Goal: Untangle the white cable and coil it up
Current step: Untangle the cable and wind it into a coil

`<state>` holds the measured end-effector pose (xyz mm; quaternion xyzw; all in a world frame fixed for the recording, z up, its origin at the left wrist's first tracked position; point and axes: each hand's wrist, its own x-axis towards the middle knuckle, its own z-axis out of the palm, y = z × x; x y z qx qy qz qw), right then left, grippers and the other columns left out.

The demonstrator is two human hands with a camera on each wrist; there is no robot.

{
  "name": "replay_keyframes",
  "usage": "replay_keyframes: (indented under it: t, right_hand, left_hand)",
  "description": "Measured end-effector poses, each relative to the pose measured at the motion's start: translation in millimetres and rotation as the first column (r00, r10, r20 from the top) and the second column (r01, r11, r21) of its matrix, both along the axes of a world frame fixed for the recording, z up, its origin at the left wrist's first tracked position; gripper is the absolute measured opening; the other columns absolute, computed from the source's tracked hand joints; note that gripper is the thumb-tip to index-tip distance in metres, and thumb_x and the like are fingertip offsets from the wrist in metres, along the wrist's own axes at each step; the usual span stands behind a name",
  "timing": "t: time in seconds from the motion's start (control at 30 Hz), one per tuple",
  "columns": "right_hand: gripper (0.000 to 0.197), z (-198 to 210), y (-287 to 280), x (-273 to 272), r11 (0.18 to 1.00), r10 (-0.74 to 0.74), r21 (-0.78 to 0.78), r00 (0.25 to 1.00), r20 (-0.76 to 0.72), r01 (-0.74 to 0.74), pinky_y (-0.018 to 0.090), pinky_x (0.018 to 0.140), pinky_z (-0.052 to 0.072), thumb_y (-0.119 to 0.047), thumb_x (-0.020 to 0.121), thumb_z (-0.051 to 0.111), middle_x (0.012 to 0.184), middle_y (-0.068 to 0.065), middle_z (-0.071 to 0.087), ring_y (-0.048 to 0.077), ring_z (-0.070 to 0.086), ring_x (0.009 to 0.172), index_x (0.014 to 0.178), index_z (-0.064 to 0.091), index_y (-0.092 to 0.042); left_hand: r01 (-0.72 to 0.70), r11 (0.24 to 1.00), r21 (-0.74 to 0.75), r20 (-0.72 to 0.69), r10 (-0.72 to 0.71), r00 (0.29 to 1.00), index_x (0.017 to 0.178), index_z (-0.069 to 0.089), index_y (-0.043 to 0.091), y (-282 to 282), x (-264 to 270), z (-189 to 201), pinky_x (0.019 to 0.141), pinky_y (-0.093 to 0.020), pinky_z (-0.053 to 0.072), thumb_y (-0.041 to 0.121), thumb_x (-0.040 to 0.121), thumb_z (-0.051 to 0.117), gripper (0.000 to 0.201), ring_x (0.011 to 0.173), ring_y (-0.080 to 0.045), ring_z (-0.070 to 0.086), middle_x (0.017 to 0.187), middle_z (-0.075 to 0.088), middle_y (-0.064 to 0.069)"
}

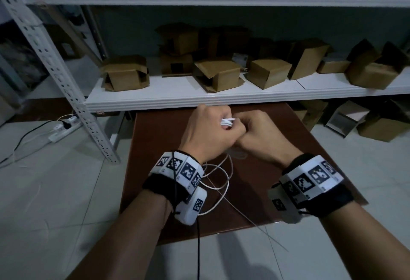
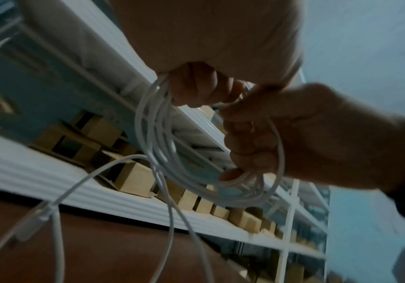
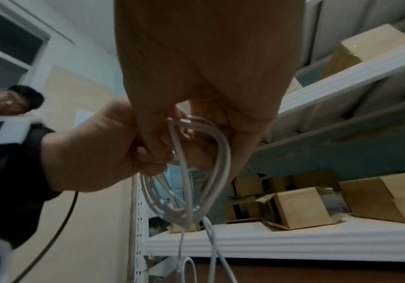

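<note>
White cable (image 1: 227, 122), partly wound into a small bundle of loops, is held above a brown table (image 1: 310, 157) by both hands pressed knuckle to knuckle. The left hand (image 1: 205, 133) curls its fingers (image 2: 196, 90) around the top of the loops. The right hand (image 1: 261, 137) grips the same bundle from the other side, fingers (image 2: 249, 145) closed over several strands. Loose lengths of cable hang below the wrists and trail across the table and off its near edge. Behind stands a white shelf (image 1: 199, 100) carrying cardboard boxes (image 1: 125, 73).
</note>
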<state>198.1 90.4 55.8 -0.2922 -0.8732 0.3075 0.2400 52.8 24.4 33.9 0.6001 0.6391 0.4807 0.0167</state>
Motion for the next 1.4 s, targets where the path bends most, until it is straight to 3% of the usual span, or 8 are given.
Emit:
replay_keyframes:
  t: [0.13,0.27,0.37,0.57,0.73,0.9,1.13,1.4]
  right_hand:
    - [0.026,-10.6,-2.6,-2.8,0.992,-0.044,-0.126,0.994,-0.104,0.031,0.047,0.053,0.054,-0.026,0.078,0.060,0.058,0.011,0.068,0.022,0.065,0.053,0.059,0.063,-0.010]
    - [0.046,-15.6,-5.6,-4.4,0.964,-0.106,-0.265,0.943,-0.317,0.020,0.035,0.044,0.035,-0.022,0.102,0.061,0.057,0.032,0.049,0.024,0.042,0.046,0.071,0.060,0.011]
    - [0.033,-11.3,-2.6,-5.7,0.905,-0.239,-0.423,0.872,-0.427,0.041,0.030,0.048,0.038,-0.005,0.101,0.058,0.056,0.018,0.044,0.014,0.044,0.044,0.072,0.058,0.012]
    - [0.025,-9.4,-6.9,-16.6,0.829,-0.269,-0.553,0.809,-0.523,-0.081,0.028,0.046,0.040,-0.009,0.103,0.059,0.055,0.007,0.036,0.013,0.038,0.045,0.080,0.062,0.000]
    - [0.047,-6.3,0.1,-16.9,0.783,-0.383,-0.620,0.753,-0.534,-0.042,0.025,0.042,0.038,-0.008,0.102,0.059,0.047,0.000,0.041,0.014,0.037,0.042,0.056,0.057,-0.015]
    - [0.034,-10.0,3.9,-16.2,0.774,-0.450,-0.633,0.716,-0.534,0.013,0.029,0.044,0.037,-0.013,0.101,0.061,0.054,0.008,0.037,0.016,0.037,0.043,0.069,0.053,-0.004]
    - [0.033,-11.2,11.5,-11.6,0.701,-0.554,-0.713,0.650,-0.520,0.027,0.029,0.045,0.037,-0.016,0.100,0.063,0.053,0.000,0.037,0.012,0.038,0.043,0.070,0.047,-0.016]
    - [0.026,0.4,7.4,-10.5,0.620,-0.563,-0.766,0.583,-0.586,-0.170,0.023,0.045,0.034,-0.010,0.104,0.056,0.058,-0.004,0.034,0.007,0.033,0.047,0.078,0.051,-0.015]
  left_hand:
    - [0.006,1.000,-0.022,-0.010,-0.006,1.000,0.054,0.040,0.025,1.0,1.0,-2.9,0.052,-0.039,0.041,0.042,0.083,0.063,0.040,0.051,-0.019,0.049,0.049,0.045,0.003]
    - [0.204,0.978,0.036,0.404,-0.201,0.892,0.057,0.050,0.013,1.9,-3.9,0.0,0.050,-0.029,0.031,0.043,0.095,0.066,0.051,0.048,-0.010,0.036,0.051,0.040,0.004]
    - [0.332,0.943,0.035,0.697,-0.261,0.668,0.063,0.052,0.007,-2.0,-7.8,3.4,0.040,-0.020,0.020,0.045,0.099,0.064,0.053,0.040,-0.009,0.023,0.051,0.031,0.000]
    - [0.233,0.971,0.053,0.786,-0.185,0.590,0.070,0.059,0.011,-1.2,-8.9,11.6,0.041,-0.017,0.020,0.051,0.107,0.053,0.055,0.041,-0.005,0.031,0.054,0.049,0.005]
    - [0.289,0.955,0.062,0.743,-0.237,0.625,0.106,0.065,-0.011,-3.1,-9.3,14.2,0.055,-0.027,0.048,0.053,0.102,0.051,0.066,0.057,-0.019,0.058,0.072,0.063,-0.015]
    - [0.229,0.967,-0.115,0.618,-0.111,0.779,0.112,0.064,0.022,-5.1,-23.0,8.0,0.096,-0.051,0.058,0.070,0.094,0.058,0.052,0.097,-0.022,0.075,0.105,0.077,-0.003]
    - [-0.247,0.958,-0.144,0.080,0.260,0.962,0.089,0.058,0.027,-5.5,-41.5,1.2,0.067,-0.044,0.059,0.033,0.099,0.062,0.013,0.064,-0.020,0.068,0.067,0.069,0.004]
    - [0.262,0.588,-0.766,0.381,0.086,0.921,0.104,0.067,0.011,-4.7,-28.9,-31.6,0.071,-0.038,0.059,0.022,0.076,0.096,0.042,0.077,-0.024,0.074,0.088,0.080,-0.013]
